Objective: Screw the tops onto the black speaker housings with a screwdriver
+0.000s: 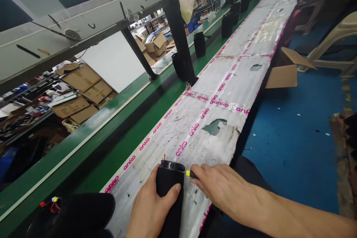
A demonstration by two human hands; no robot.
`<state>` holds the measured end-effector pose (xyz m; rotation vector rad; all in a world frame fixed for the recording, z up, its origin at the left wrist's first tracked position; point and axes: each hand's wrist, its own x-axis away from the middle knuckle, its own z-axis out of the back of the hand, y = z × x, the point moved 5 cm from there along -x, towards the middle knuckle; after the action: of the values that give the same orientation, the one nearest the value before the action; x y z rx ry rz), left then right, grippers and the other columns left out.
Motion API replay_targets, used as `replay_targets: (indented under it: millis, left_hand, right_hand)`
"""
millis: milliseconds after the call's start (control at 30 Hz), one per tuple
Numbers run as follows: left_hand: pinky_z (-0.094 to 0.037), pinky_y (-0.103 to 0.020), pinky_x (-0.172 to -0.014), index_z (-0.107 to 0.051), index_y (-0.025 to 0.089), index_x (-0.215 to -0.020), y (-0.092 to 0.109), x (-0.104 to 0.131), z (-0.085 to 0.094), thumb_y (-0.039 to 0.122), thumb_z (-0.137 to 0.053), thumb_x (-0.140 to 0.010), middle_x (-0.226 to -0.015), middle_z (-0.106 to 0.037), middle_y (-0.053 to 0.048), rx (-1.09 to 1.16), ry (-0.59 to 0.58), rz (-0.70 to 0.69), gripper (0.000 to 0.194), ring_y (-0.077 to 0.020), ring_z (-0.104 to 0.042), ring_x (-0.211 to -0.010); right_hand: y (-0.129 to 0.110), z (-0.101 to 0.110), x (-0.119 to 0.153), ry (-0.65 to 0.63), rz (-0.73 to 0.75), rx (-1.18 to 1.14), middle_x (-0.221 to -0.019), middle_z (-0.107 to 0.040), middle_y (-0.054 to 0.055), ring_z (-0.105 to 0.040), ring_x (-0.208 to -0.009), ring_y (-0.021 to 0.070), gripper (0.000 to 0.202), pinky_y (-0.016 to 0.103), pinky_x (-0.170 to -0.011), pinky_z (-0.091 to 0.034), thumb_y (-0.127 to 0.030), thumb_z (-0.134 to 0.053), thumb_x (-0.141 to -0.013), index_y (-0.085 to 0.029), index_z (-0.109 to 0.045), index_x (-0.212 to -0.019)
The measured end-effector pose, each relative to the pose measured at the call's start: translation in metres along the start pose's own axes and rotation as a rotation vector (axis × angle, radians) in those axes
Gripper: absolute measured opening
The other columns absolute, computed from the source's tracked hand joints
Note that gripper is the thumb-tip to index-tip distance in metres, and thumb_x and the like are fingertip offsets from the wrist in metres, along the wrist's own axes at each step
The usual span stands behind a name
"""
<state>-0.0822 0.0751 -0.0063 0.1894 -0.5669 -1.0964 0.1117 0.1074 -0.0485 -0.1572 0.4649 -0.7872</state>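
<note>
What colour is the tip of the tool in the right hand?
Yellow tip, held by the right hand against the black cylinder; head view.

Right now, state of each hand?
Left hand: closed around the black cylinder.
Right hand: pinching a yellow-tipped tool at the cylinder's top.

left hand (149, 210): bare, no glove, no ring | right hand (223, 187): bare, no glove | right forearm (292, 212): bare, no sleeve in view

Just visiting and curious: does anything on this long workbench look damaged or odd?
Yes. The taped white cover on the workbench is worn through: a torn hole shows green beneath, and a smaller hole lies farther along. Its near edge looks ragged.
</note>
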Motion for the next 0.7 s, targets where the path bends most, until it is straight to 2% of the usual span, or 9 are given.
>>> replay_targets:
  millis: [133, 267, 367, 567, 633, 700]
  left_hand:
    - [-0.045, -0.046, -0.093, -0.039, 0.023, -0.144, 0.005, 0.001, 0.001, 0.054, -0.061, -0.077, -0.121, -0.067, -0.011, -0.037, 0.028, 0.021, 0.078, -0.0333, -0.062, -0.111]
    - [-0.043, -0.045, -0.098, -0.040, 0.024, -0.143, 0.006, -0.001, 0.001, 0.051, -0.063, -0.075, -0.127, -0.064, -0.009, 0.000, 0.022, -0.009, 0.077, -0.0309, -0.059, -0.117]
    - [-0.043, -0.045, -0.100, -0.043, 0.024, -0.141, 0.005, -0.002, 0.002, 0.049, -0.064, -0.074, -0.127, -0.064, -0.008, 0.019, 0.026, -0.003, 0.075, -0.0315, -0.058, -0.119]
    - [-0.042, -0.045, -0.101, -0.044, 0.025, -0.138, 0.008, -0.002, 0.001, 0.050, -0.063, -0.074, -0.128, -0.063, -0.007, -0.004, 0.027, -0.001, 0.072, -0.0305, -0.057, -0.121]
    - [-0.042, -0.045, -0.101, -0.044, 0.025, -0.137, 0.007, -0.002, 0.001, 0.051, -0.063, -0.074, -0.126, -0.064, -0.008, -0.017, 0.032, -0.001, 0.070, -0.0303, -0.058, -0.120]
    - [-0.042, -0.045, -0.101, -0.044, 0.025, -0.136, 0.006, -0.002, 0.000, 0.052, -0.062, -0.076, -0.125, -0.065, -0.007, -0.013, 0.034, -0.009, 0.068, -0.0294, -0.058, -0.118]
  right_hand:
    - [-0.004, 0.002, -0.007, -0.063, -0.029, 0.041, -0.068, -0.056, -0.002, -0.056, -0.053, 0.0219, 0.010, 0.035, -0.052, -0.022, -0.034, -0.046, -0.101, -0.025, -0.048, -0.097]
    - [-0.007, 0.004, -0.019, -0.129, 0.010, 0.087, -0.062, -0.055, -0.002, -0.054, -0.047, 0.0211, 0.009, 0.035, -0.048, -0.017, -0.030, -0.052, -0.097, -0.024, -0.047, -0.091]
    - [-0.010, 0.005, -0.025, -0.135, 0.069, 0.116, -0.060, -0.054, -0.001, -0.053, -0.046, 0.0189, 0.008, 0.035, -0.046, -0.018, -0.024, -0.057, -0.092, -0.023, -0.049, -0.090]
    - [-0.013, 0.009, -0.035, -0.169, 0.089, 0.075, -0.058, -0.055, 0.000, -0.053, -0.044, 0.0183, 0.012, 0.034, -0.042, -0.020, -0.012, -0.062, -0.082, -0.020, -0.055, -0.088]
    - [-0.011, 0.010, -0.036, -0.192, 0.080, 0.029, -0.059, -0.058, 0.001, -0.055, -0.045, 0.0183, 0.011, 0.032, -0.043, -0.023, -0.012, -0.062, -0.083, -0.019, -0.056, -0.088]
    - [-0.006, 0.010, -0.034, -0.200, 0.058, -0.038, -0.061, -0.060, 0.000, -0.058, -0.048, 0.0194, 0.004, 0.031, -0.046, -0.026, -0.018, -0.060, -0.090, -0.020, -0.057, -0.091]
